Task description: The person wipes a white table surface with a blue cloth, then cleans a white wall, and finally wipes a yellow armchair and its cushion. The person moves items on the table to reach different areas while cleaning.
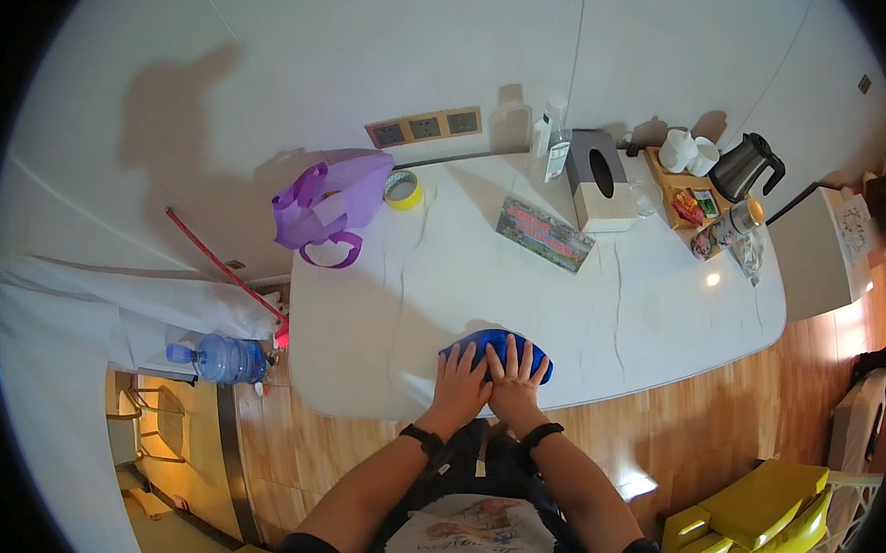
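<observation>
A shiny blue fabric item (503,340), perhaps a folded cloth or cap, lies at the near edge of the white marble-patterned table (457,292). Flat on its left part rests my left hand (460,382), fingers spread. My right hand (514,378) presses on its middle and right part, also with spread fingers. The two hands touch or nearly touch near the thumbs. Neither hand is closed around the fabric. What lies under the palms is hidden.
On the table are a purple bag (342,196), yellow tape roll (402,190), printed card (545,234), tissue box (604,206), clear bottles (558,151), wooden tray (669,185) with white cups, an electric kettle (743,168) and flask (727,230). A yellow armchair (754,510) stands lower right.
</observation>
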{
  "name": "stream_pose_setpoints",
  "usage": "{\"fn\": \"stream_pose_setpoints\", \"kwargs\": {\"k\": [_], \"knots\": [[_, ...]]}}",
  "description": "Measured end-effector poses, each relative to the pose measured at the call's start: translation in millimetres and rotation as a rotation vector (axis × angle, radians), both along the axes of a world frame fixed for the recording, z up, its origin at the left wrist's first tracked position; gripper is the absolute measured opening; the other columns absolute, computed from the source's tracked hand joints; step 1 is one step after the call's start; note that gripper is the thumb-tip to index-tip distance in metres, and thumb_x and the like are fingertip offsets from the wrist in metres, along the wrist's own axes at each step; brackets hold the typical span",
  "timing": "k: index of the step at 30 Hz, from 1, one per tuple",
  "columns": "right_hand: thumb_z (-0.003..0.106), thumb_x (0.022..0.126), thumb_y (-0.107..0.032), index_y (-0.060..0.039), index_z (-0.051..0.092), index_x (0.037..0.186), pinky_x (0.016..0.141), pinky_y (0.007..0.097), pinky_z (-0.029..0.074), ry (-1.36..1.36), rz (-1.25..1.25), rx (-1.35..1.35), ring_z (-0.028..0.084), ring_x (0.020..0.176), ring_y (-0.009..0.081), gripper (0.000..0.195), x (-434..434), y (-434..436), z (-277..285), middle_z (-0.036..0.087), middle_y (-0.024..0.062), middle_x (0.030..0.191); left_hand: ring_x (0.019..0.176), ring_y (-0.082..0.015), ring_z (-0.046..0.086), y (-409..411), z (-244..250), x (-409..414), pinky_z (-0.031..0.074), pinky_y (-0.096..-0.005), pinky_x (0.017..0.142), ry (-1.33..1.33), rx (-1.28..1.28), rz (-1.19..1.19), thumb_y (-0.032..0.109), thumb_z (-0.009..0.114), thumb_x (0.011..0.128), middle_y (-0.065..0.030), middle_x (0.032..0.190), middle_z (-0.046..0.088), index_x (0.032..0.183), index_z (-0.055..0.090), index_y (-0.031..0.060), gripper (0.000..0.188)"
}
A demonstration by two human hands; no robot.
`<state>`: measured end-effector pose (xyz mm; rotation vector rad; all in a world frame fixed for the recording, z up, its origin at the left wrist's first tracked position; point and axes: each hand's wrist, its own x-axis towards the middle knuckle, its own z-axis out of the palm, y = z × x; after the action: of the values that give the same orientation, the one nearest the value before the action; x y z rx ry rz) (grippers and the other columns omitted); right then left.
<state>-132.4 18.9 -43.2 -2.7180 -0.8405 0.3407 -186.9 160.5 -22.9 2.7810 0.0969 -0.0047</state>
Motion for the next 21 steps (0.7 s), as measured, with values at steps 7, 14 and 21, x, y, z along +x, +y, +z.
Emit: {"fn": "stream_pose_setpoints", "kwargs": {"k": [7, 14, 21], "knots": [[0.061, 0.097, -0.034, -0.0267, 0.035, 0.164, 0.112, 0.0846, 0.009, -0.087, -0.054, 0.064, 0.018, 0.155, 0.0523, 0.072, 32, 28, -7, 0.019, 0.0201, 0.173, 0.147, -0.0557, 0.034, 31, -15, 38, 0.029, -0.0712, 0.117, -0.067, -0.016, -0.057, 0.033, 0.068, 0.094, -0.0260, 0.161, 0.039, 0.151, 0.053, 0.0097, 0.063], [0.067, 0.094, -0.030, -0.0261, 0.041, 0.161, 0.111, 0.0839, 0.013, -0.159, -0.100, 0.092, 0.024, 0.154, 0.0514, 0.072, 72, 50, -9, 0.024, 0.0195, 0.172, 0.148, -0.0571, 0.032, 53, -14, 84, 0.029, -0.0711, 0.117, -0.044, -0.026, -0.094, 0.032, 0.067, 0.095, -0.0288, 0.161, 0.038, 0.152, 0.052, 0.0090, 0.063], [0.063, 0.096, -0.031, -0.0276, 0.035, 0.163, 0.113, 0.0831, 0.010, -0.151, -0.156, 0.068, 0.019, 0.156, 0.0505, 0.073, 107, 65, -14, 0.020, 0.0183, 0.173, 0.146, -0.0586, 0.032, 70, -14, 128, 0.029, -0.0735, 0.115, -0.058, -0.033, -0.162, 0.032, 0.065, 0.096, -0.0294, 0.160, 0.039, 0.151, 0.054, 0.0066, 0.062]]}}
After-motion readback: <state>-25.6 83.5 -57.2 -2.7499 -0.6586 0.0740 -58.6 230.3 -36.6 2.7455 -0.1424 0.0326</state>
